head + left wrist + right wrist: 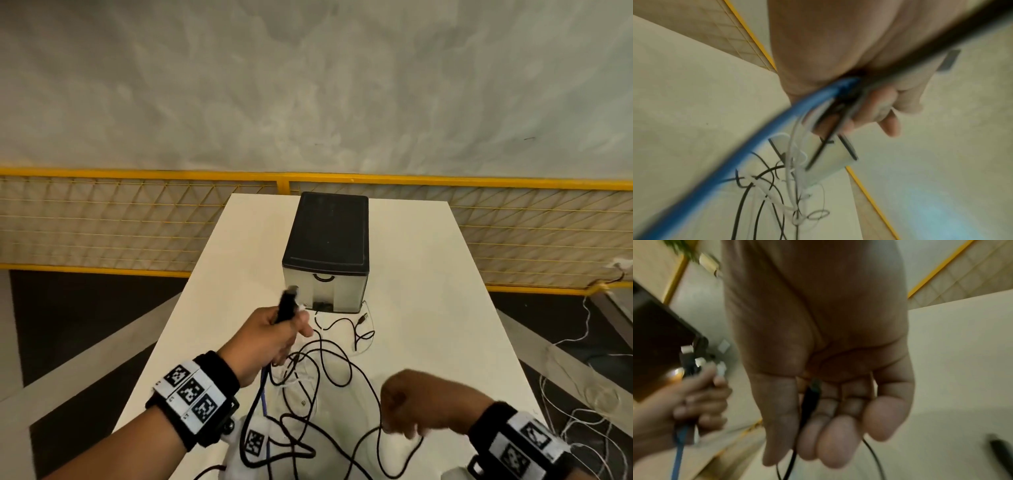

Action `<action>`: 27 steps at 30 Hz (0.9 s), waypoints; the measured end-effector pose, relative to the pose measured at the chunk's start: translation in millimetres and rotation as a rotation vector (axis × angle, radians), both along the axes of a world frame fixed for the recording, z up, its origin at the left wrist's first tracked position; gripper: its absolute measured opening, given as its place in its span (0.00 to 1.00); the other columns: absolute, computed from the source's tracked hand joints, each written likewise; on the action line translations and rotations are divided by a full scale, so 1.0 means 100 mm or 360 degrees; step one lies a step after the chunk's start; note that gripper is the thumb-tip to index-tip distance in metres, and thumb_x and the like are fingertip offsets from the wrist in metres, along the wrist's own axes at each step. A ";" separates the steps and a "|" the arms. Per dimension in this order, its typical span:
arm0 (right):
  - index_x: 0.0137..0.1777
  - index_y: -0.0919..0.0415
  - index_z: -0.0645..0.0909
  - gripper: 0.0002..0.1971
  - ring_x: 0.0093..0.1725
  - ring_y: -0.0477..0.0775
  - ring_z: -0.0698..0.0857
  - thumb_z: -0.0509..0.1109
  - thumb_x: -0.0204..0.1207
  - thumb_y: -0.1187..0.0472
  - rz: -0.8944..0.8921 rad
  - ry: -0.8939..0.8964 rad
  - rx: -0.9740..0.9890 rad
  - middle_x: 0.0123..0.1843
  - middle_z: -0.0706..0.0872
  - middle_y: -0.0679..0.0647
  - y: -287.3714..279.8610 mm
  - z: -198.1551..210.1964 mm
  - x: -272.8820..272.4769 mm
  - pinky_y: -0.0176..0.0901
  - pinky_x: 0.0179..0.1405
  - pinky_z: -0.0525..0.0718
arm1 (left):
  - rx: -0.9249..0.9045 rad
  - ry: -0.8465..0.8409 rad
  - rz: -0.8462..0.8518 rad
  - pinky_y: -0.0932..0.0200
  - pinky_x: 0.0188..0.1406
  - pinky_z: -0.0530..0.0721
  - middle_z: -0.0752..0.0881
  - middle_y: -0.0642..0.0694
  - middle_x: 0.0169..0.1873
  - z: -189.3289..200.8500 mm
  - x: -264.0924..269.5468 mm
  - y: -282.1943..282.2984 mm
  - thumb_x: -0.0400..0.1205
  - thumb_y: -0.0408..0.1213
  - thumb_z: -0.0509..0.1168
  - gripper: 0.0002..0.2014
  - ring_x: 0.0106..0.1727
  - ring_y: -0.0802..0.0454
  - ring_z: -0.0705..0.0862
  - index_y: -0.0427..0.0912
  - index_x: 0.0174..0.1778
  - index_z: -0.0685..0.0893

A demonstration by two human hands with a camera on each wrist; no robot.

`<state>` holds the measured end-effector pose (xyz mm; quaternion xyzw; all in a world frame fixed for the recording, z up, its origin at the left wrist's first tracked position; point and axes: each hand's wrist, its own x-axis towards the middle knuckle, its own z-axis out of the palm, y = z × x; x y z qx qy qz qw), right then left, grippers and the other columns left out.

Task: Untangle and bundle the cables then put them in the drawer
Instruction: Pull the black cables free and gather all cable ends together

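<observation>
Head view is showing a white tabletop (pixel 428 274) running away from the person toward a yellow mesh fence (pixel 120 222) at its far edge, with a small black-topped drawer unit (pixel 327 246) sitting near the middle of that far edge, its drawer front facing the person and lying closed. Bare tabletop is lying open on both sides of the unit, out to the left and right edges. The left hand (pixel 274 334) is hovering just in front of the unit, fingers curling tightly around a bunch of cable ends; a black plug (pixel 287 303) is sticking up out of the fist, and the left wrist view is showing a blue cable (pixel 764 138) and thinner white and black strands trailing down from the grip. The right hand (pixel 416 402) is hanging nearer the near edge, right of centre, fingers folding over a thin black cable (pixel 809 400) whose plug is lying against the palm in the right wrist view. Between and below the hands, the tangled cables (pixel 318 377) are sprawling in loose loops over the near half of the tabletop, one black end with a connector (pixel 363 318) lying just in front of the unit's right corner. Beyond the right edge, white wires (pixel 575 394) are trailing over the floor.
</observation>
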<state>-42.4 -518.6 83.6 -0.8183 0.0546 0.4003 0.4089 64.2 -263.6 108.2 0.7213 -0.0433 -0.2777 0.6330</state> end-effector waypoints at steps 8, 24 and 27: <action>0.45 0.50 0.82 0.11 0.37 0.49 0.83 0.70 0.71 0.44 -0.0351 -0.0364 -0.0221 0.38 0.86 0.49 -0.05 -0.54 0.32 0.36 0.34 0.80 | -0.0363 0.0091 0.0209 0.61 0.21 0.67 0.66 0.48 0.16 0.10 0.01 0.10 0.74 0.49 0.69 0.18 0.15 0.55 0.64 0.33 0.37 0.82; 0.36 0.55 0.87 0.07 0.31 0.52 0.81 0.72 0.73 0.65 -0.1472 -0.0866 0.0046 0.32 0.88 0.50 0.15 -0.48 0.92 0.42 0.31 0.78 | -0.0380 0.0284 0.0343 0.61 0.21 0.77 0.81 0.45 0.26 0.25 0.16 -0.11 0.86 0.46 0.63 0.17 0.21 0.54 0.75 0.36 0.44 0.87; 0.39 0.53 0.86 0.10 0.38 0.54 0.86 0.71 0.73 0.70 -0.1605 -0.1163 0.0299 0.38 0.90 0.52 0.27 -0.23 0.90 0.46 0.41 0.84 | -0.0401 0.0417 0.0326 0.57 0.26 0.84 0.86 0.42 0.30 0.25 0.18 -0.23 0.86 0.48 0.62 0.18 0.25 0.51 0.83 0.35 0.48 0.87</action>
